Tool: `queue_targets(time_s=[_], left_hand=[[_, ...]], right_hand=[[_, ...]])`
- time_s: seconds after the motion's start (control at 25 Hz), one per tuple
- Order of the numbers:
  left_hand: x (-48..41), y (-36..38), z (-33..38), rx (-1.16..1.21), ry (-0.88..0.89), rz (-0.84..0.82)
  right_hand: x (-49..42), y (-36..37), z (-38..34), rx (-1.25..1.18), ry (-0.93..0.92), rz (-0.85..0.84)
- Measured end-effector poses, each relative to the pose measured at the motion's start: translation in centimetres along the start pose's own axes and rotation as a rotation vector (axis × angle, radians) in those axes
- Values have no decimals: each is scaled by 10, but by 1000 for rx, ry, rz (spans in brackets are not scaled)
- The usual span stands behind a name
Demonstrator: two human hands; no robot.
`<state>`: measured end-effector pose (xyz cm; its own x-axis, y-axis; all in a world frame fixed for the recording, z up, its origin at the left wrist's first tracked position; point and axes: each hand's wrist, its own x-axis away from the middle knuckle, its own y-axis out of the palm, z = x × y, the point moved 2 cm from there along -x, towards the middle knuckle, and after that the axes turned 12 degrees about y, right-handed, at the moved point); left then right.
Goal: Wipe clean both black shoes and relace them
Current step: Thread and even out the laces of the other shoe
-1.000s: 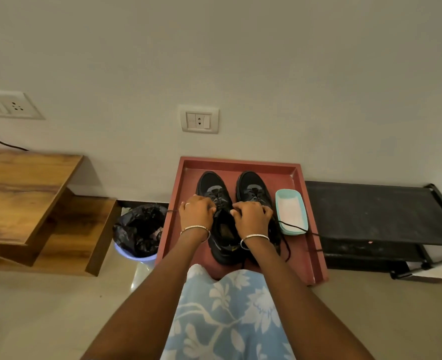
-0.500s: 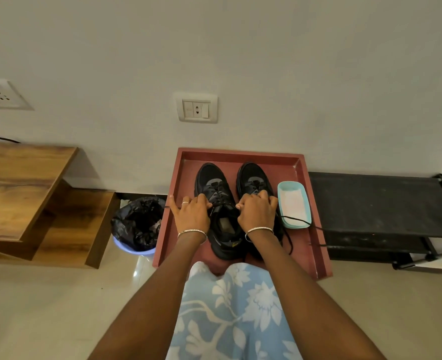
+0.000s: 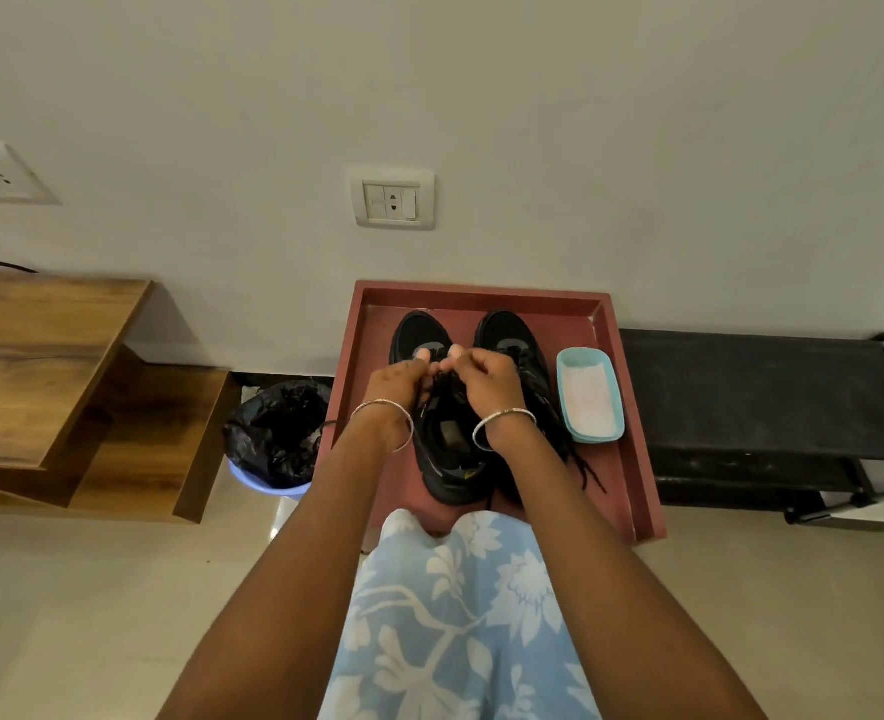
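Note:
Two black shoes stand side by side, toes to the wall, on a red tray [image 3: 632, 459]. The left shoe [image 3: 447, 449] has its opening showing between my wrists. The right shoe [image 3: 512, 337] is partly hidden behind my right hand. Above the left shoe's tongue, my left hand [image 3: 396, 381] and my right hand [image 3: 484, 379] meet, and each pinches the black lace [image 3: 437, 381] with curled fingers. Loose lace ends [image 3: 588, 472] of the right shoe trail on the tray.
A light blue dish [image 3: 590, 394] with a pale cloth or liquid sits on the tray's right side. A bin with a black bag [image 3: 273, 433] stands left of the tray, wooden shelves [image 3: 50, 366] further left, a low black rack [image 3: 762, 397] at the right.
My hands have drawn together over the left shoe and risen a little, pulling the lace ends in from the sides. The camera has tilted slightly.

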<state>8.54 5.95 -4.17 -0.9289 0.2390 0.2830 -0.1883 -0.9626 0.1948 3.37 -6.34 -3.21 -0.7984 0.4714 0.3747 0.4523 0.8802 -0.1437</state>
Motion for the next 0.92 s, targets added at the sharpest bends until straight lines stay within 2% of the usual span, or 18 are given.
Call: queue_targets(time_s=[0.04, 0.12, 0.24, 0.36, 0.48, 0.68, 0.8, 0.92], left_hand=[[0, 5, -4, 224, -110, 62], [-4, 4, -16, 461, -219, 159], [-14, -5, -32, 580, -287, 276], [-21, -2, -35, 596, -328, 315], [-19, 3, -30, 478, -278, 258], [-11, 4, -25, 83, 29, 20], [-9, 7, -25, 8, 145, -72], [-12, 6, -20, -25, 187, -87]], right_hand=[[-7, 4, 1, -225, 91, -10], [-20, 10, 12, -569, 252, -24], [-32, 9, 35, -669, 364, 56], [-37, 15, 46, -758, 360, 142], [-38, 17, 45, -704, 340, 187], [-31, 16, 49, -490, 190, 67], [-27, 16, 44, -461, 109, 17], [-29, 12, 44, -441, 112, 64]])
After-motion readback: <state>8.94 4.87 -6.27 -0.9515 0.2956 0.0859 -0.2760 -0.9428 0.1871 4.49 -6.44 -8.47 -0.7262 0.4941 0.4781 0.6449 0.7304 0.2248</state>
